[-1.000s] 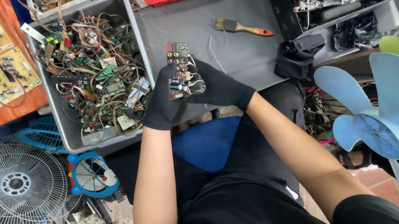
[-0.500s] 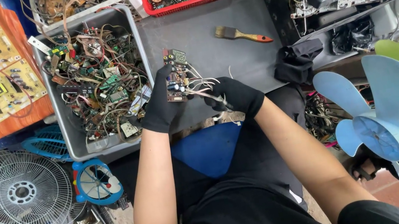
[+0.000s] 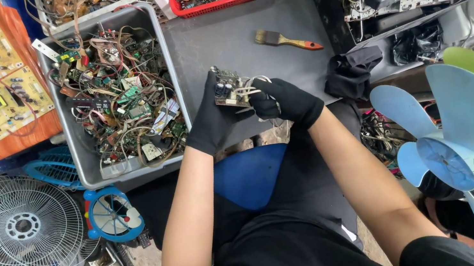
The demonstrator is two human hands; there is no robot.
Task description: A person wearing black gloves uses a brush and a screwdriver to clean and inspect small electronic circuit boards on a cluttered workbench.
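Note:
Both my hands wear black gloves and meet over the dark work surface (image 3: 233,36). My left hand (image 3: 211,124) grips a small circuit board (image 3: 228,88) by its left edge, tilted up. My right hand (image 3: 285,102) is closed on the white wires (image 3: 252,88) that come off the board's right side. The hands are close together, just right of the grey bin (image 3: 74,136).
The grey bin holds several scrap boards and tangled wires. A red basket (image 3: 226,0) of boards stands behind. A paintbrush (image 3: 285,40) and a black cloth (image 3: 350,74) lie to the right. Fan grille (image 3: 7,232) at left, blue fan blades (image 3: 451,134) at right.
The board has been turned and tilted in my left hand. My right hand shifted onto the white wires at its right side. The view moved slightly.

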